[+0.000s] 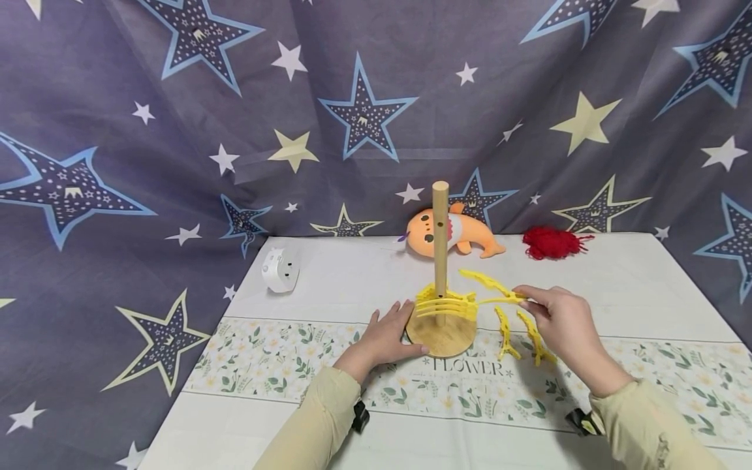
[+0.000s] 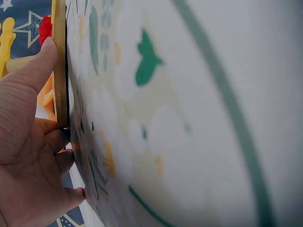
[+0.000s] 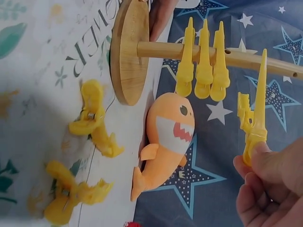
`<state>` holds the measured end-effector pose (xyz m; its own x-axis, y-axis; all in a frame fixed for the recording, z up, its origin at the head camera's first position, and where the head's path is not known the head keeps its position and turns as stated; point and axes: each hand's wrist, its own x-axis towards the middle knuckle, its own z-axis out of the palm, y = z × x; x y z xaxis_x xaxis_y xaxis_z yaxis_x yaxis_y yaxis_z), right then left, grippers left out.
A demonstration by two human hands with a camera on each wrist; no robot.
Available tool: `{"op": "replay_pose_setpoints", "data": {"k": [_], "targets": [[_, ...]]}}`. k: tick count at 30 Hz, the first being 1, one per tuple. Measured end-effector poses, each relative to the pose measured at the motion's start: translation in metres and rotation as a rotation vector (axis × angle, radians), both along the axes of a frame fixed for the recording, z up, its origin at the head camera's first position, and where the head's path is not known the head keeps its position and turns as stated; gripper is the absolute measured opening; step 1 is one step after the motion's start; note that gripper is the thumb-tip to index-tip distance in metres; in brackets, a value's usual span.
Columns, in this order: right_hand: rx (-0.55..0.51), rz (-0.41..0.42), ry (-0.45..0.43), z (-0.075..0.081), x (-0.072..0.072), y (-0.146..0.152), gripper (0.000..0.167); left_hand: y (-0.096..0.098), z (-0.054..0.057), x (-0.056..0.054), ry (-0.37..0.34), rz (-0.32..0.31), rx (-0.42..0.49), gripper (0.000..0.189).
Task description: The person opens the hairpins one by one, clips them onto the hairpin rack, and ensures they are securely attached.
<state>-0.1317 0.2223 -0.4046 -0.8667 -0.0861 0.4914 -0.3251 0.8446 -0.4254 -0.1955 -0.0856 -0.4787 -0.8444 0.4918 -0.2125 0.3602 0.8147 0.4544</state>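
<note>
A wooden stand (image 1: 442,341) has a round base and an upright post (image 1: 440,235). My left hand (image 1: 382,336) holds the base at its left rim, thumb towards the front and fingers along the edge. Three yellow hair clips (image 3: 203,64) sit side by side on the post's lower part. To the right of the post, my right hand (image 1: 566,320) pinches another yellow hair clip (image 3: 258,118) by its end; its two arms are spread, apart from the post. Beneath that hand, two loose yellow hair clips (image 1: 505,334) lie on the table.
An orange plush shark (image 1: 482,236) lies behind the stand. Red yarn (image 1: 552,243) is at the back right, and a white plug adapter (image 1: 279,270) at the back left. A star-patterned curtain (image 1: 364,189) hangs behind the table.
</note>
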Motion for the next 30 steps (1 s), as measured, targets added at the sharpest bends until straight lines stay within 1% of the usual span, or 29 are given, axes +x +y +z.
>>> {"op": "replay_pose_setpoints", "data": {"k": [6, 9, 17, 25, 30], "targets": [[0.025, 0.000, -0.022, 0.005, -0.007, -0.013, 0.025, 0.000, -0.001, 0.000, -0.004, 0.001, -0.009, 0.100], [0.050, 0.012, -0.020, 0.007, -0.012, -0.021, 0.025, 0.000, -0.001, 0.000, -0.004, 0.000, -0.018, 0.100], [0.098, 0.051, -0.007, 0.006, -0.022, -0.043, 0.022, 0.000, 0.001, 0.000, -0.012, -0.005, 0.000, 0.099], [0.104, 0.072, -0.010, 0.004, -0.026, -0.056, 0.023, 0.000, 0.001, 0.001, -0.004, -0.007, 0.008, 0.099], [0.104, 0.102, -0.014, 0.001, -0.026, -0.059, 0.025, 0.000, 0.001, 0.001, 0.003, -0.009, 0.013, 0.099]]}}
